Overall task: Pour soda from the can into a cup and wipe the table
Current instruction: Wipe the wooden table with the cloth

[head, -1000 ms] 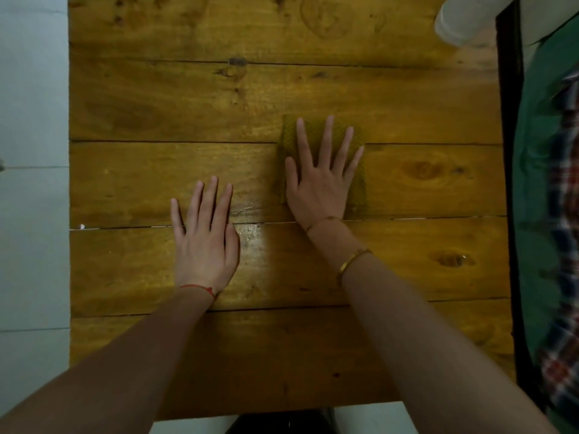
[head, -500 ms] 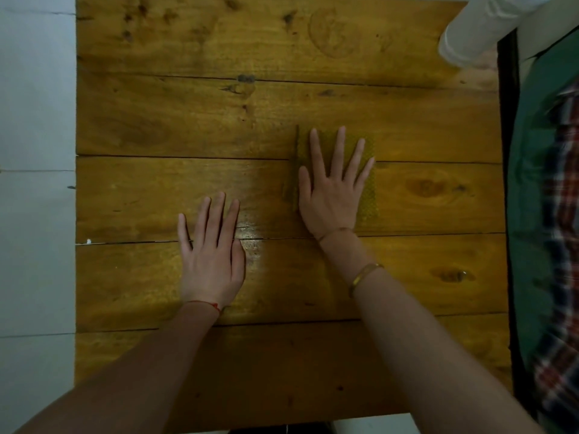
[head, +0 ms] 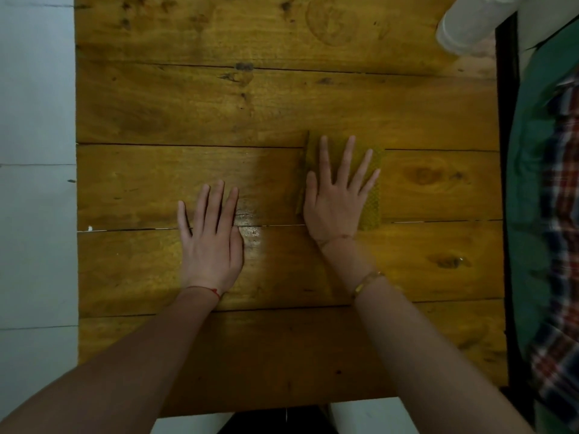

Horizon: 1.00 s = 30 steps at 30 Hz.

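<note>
Cloth (head: 372, 211): yellow-green, textured weave, lay flat on the wooden table (head: 188, 104), right of centre, straddling the seam between two planks. No print, brand or label readable on it. Its left edge looked slightly rucked up beside your thumb.

Your right hand (head: 336, 202) lay palm down on top of the cloth, fingers straight and spread, pressing it to the wood. No curl, no pinch. The cloth showed past your fingertips and along the little-finger side; the rest was hidden under your palm.

Your left hand (head: 213, 242) lay flat on bare wood, left of the cloth and nearer you, clear of it. Fingers straight and close together, thumb tucked against the palm edge. It held nothing.

Wrists: thin red string (head: 205, 289) on the left, gold bangle (head: 366, 281) on the right forearm.

A glossy patch (head: 250, 228) sat on the plank seam between your hands, just beside your left index finger. Can't tell whether it was wet or only glare.

Far right corner: a white cup (head: 463, 26), cut off by the frame edge; no writing visible on it. Can't tell what was in it.

Right of the table: green fabric (head: 532, 183) and a red-blue-white plaid cloth (head: 564, 245), blurred. White tiled floor (head: 34, 214) on the left.
</note>
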### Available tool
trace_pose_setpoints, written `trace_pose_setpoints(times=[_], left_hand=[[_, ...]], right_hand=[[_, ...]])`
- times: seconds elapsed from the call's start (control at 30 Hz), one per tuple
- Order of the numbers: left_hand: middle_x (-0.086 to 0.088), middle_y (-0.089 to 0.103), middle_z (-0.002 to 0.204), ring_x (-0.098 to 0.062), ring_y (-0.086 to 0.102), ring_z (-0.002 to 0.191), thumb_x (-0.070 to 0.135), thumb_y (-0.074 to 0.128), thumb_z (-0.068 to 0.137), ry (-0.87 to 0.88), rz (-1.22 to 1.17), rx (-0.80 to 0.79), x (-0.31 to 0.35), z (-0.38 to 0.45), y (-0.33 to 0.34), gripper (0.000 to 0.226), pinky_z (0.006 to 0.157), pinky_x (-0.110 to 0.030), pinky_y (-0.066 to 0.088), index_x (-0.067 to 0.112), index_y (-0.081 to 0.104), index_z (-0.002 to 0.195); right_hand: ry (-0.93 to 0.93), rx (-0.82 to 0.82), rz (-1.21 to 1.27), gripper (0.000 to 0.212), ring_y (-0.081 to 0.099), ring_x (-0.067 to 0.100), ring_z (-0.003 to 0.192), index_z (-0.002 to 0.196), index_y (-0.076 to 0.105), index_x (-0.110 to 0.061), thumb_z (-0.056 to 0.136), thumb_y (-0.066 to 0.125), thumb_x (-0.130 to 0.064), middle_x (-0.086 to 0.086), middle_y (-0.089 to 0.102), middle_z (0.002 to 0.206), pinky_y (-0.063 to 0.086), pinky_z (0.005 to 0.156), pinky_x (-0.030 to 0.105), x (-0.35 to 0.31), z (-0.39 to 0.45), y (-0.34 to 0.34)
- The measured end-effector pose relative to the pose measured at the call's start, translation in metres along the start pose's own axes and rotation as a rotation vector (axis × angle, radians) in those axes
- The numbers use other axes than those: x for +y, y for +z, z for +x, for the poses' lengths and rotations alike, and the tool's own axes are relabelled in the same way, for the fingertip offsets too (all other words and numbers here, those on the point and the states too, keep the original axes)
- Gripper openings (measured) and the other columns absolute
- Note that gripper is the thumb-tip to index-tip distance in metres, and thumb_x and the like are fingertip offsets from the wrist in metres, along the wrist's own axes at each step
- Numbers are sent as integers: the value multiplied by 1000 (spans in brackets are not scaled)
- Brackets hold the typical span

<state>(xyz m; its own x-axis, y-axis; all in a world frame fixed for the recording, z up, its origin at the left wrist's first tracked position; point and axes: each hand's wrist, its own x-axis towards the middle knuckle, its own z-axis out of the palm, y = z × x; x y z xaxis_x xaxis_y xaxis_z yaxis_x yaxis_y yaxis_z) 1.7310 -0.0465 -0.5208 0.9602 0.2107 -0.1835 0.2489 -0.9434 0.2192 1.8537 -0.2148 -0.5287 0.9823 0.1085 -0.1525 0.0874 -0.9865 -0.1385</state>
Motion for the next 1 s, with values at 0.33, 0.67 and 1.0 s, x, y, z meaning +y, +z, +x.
trace_pose_setpoints(times=[0.33,0.67,1.0], left_hand=[[0,12,165,-18,3,153,28,22,100,2,-62,41,1,-3,0,56,121,-56,2,20,20,156],[-2,7,166,-18,-2,153,29,21,102,17,-47,57,2,-6,5,56,121,-56,-1,19,12,157],[-1,1,166,-17,-6,153,27,24,102,-38,-81,3,11,-80,11,59,121,-57,-2,17,6,157]], right_hand=[[-324,-94,-61,56,-9,36,149,154,2,-35,103,21,-46,4,-6,163,6,118,58,52,-65,-3],[-238,-71,20,56,-11,39,148,154,3,-36,102,21,-46,6,-6,163,1,117,60,17,-76,6],[-117,-68,12,54,-7,38,149,154,4,-35,103,19,-45,4,-3,164,3,118,59,83,-98,0]])
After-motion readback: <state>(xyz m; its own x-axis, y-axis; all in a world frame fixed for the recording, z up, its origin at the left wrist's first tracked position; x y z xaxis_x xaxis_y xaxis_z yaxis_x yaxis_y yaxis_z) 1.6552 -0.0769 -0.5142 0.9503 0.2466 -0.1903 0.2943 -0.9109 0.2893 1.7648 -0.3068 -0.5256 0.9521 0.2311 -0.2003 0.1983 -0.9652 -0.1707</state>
